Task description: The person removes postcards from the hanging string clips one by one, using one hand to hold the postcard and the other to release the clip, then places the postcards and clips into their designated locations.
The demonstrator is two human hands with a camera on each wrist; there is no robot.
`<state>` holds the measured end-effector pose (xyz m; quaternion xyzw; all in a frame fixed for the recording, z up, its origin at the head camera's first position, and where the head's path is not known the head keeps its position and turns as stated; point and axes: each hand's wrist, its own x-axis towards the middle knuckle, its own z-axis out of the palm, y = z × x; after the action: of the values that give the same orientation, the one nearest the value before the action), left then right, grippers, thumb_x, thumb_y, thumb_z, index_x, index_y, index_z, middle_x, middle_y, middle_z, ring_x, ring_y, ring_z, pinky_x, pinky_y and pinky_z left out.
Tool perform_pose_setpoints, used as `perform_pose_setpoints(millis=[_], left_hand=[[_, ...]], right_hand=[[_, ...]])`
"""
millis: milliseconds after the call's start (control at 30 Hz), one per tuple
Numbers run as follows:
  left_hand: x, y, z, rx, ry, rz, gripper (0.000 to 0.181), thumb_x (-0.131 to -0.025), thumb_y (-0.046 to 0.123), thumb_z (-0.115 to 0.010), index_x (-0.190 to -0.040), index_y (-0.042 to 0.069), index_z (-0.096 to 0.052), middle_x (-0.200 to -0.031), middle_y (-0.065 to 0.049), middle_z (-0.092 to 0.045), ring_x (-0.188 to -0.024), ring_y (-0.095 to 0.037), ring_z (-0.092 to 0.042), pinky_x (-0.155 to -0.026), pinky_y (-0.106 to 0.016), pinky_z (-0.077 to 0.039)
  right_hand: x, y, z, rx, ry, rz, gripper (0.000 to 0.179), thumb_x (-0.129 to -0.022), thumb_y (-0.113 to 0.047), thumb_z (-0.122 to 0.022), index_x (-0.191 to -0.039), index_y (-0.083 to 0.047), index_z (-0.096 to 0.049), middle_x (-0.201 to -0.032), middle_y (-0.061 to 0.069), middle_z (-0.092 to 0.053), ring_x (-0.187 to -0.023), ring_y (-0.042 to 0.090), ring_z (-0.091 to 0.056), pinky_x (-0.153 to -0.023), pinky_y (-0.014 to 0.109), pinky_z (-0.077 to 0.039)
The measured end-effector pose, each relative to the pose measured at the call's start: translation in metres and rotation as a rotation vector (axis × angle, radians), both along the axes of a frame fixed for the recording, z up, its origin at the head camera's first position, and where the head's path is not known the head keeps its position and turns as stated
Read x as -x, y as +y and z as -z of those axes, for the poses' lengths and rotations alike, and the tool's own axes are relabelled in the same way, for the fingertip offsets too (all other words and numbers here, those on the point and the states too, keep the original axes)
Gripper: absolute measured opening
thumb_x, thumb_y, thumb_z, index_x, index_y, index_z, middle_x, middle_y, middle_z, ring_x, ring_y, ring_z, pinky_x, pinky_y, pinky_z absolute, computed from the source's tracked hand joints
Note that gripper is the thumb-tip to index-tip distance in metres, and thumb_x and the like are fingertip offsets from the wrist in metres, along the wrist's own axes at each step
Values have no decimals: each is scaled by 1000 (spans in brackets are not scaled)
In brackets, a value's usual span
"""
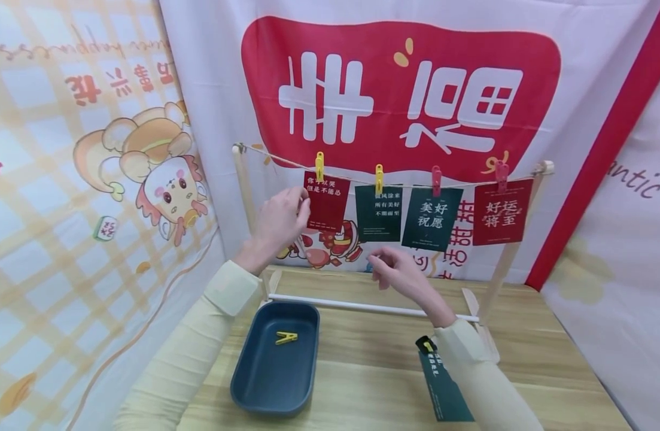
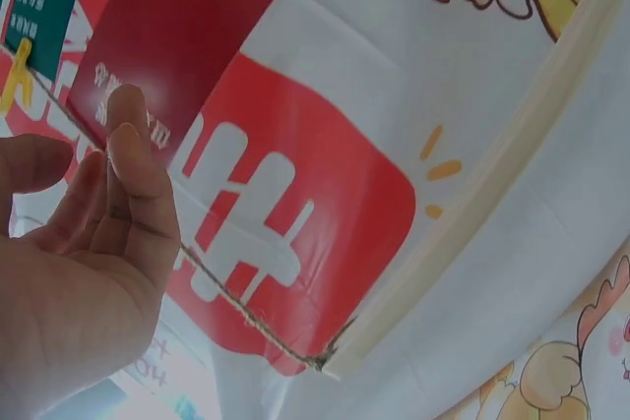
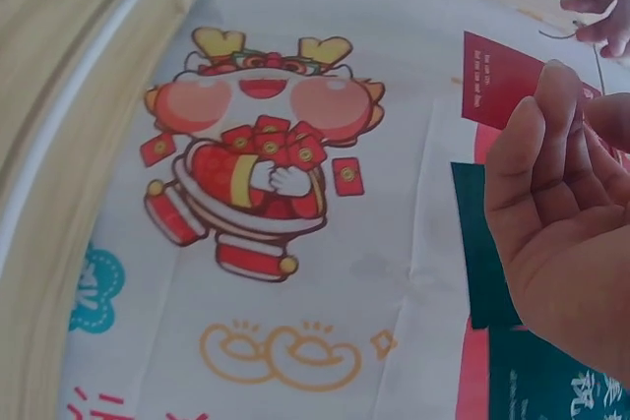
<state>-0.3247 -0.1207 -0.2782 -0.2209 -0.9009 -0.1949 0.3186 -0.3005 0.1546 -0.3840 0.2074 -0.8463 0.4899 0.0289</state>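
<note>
Four cards hang by clothespins from a twine line (image 2: 246,317). My left hand (image 1: 281,218) is raised beside the leftmost red card (image 1: 330,200), its fingers loosely bent and holding nothing. A yellow clothespin (image 1: 319,166) fastens that card to the line. In the left wrist view, the thumb stands apart from the fingers, which overlap the card's lower part. Below a green card (image 1: 378,224), held up by another yellow clothespin (image 1: 379,178), hovers my right hand (image 1: 397,269), loosely curled with nothing in it. Further right, red clothespins hold a second green card (image 1: 432,218) and a red card (image 1: 502,215).
A wooden frame (image 1: 243,185) carries the line, with a white rod (image 1: 362,306) low across it. A dark blue tray (image 1: 273,380) holds one yellow clothespin (image 1: 286,337). Under my right forearm, a green card (image 1: 443,389) lies on the table beside a black-and-yellow item (image 1: 426,345).
</note>
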Motion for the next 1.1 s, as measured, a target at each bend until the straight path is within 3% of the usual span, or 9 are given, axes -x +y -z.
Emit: perform_pose_setpoints(millis=[300,500,700,867,1100], left_hand=[[2,5,-22,-5,1,-16,20,-97,23,-59,-108,7,-61,-96,-9,-69,-82,-21,-66,-73,-35,-58],[6,12,-34,-24,40,6,22,-96,24,-61,-110,6,-62,-101,-9,-69,-86,-20,-67,-75,-33,-59],[11,15,-47,-45,81,-33,25,-96,25,-61,-110,5,-63,-103,-11,-68,-89,-22,-67,-79,-35,-59],[18,21,-50,-78,49,-73,29,-96,30,-60,-115,7,-61,-109,-10,-66,-92,-21,-67,-80,-35,-59],[24,25,-51,-146,-10,-86,41,-96,33,-59,-129,8,-55,-121,-12,-60,-101,-22,-64,-85,-37,-58]], right_hand=[[16,-13,-19,54,6,-7,26,-100,-37,-55,-118,-20,-62,-85,14,-67,-63,29,-64,-63,35,-58],[24,-17,-21,73,-9,-1,25,-101,-32,-55,-122,-21,-60,-91,19,-68,-65,33,-64,-62,32,-57],[30,-27,-22,86,-15,13,31,-100,-36,-55,-126,-21,-59,-92,15,-69,-63,28,-64,-62,31,-57],[35,-34,-27,92,-5,55,29,-100,-34,-55,-126,-22,-58,-87,11,-68,-64,27,-64,-64,32,-58],[44,-43,-30,74,-7,74,35,-99,-36,-54,-130,-19,-57,-94,19,-69,-70,30,-64,-61,32,-57]])
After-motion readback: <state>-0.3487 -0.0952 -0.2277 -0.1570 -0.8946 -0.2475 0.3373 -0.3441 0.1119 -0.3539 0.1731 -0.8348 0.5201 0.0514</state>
